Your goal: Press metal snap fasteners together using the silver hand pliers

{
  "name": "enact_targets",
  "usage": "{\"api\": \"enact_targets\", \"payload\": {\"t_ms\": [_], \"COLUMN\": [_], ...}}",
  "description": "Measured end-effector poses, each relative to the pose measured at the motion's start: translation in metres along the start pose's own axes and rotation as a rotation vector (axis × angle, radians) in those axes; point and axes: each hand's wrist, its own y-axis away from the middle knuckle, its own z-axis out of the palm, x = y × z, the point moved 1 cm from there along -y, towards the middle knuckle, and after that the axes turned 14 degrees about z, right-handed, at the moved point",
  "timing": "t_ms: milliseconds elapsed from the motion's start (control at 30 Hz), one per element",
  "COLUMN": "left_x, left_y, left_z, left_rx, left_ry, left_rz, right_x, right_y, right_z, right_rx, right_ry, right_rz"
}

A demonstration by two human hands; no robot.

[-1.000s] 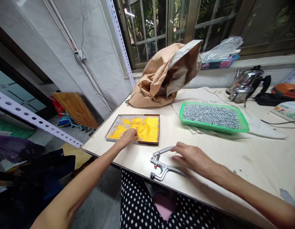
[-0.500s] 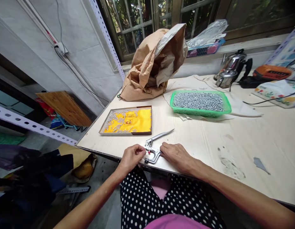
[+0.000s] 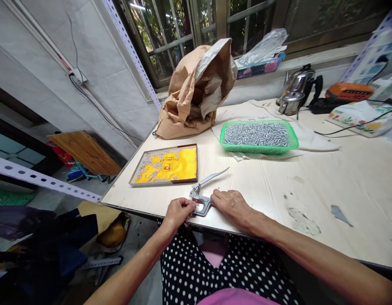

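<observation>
Snap pliers (image 3: pixel 205 204) of grey metal lie near the table's front edge, their long lever (image 3: pixel 213 174) raised and angled away to the right. A spring shows under the lever and a bit of red sits in the jaw. My right hand (image 3: pixel 230 204) is closed around the end of the pliers' frame; the handle part inside it is hidden. At the jaw's left side, my left hand (image 3: pixel 179 212) has thumb and forefinger pinched together. Whatever is between those fingertips is too small to make out.
Beyond the pliers, a shallow box (image 3: pixel 131 184) has a yellow sheet and several small metal pieces. A green tray (image 3: pixel 258 148) is heaped with similar pieces. Behind stand a brown paper sack (image 3: pixel 186 101), a metal kettle (image 3: pixel 300 80) and an orange-black device (image 3: pixel 348 93).
My left fingertips have moved in closer over the pliers' jaw, covering more of its left end. The right hand keeps its hold. The whole view has shifted slightly.
</observation>
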Motion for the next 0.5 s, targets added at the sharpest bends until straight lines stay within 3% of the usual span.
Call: {"api": "enact_targets", "payload": {"t_ms": [167, 500], "left_x": [0.002, 0.012], "left_y": [-0.006, -0.016], "left_z": [-0.001, -0.003], "left_rx": [-0.083, -0.203], "left_ry": [0.017, -0.159], "left_rz": [-0.105, -0.233], "right_x": [-0.001, 0.002], "right_y": [-0.002, -0.005], "right_z": [-0.001, 0.001], "right_rx": [-0.043, -0.054], "right_ry": [-0.017, -0.144], "right_rz": [0.02, 0.048]}}
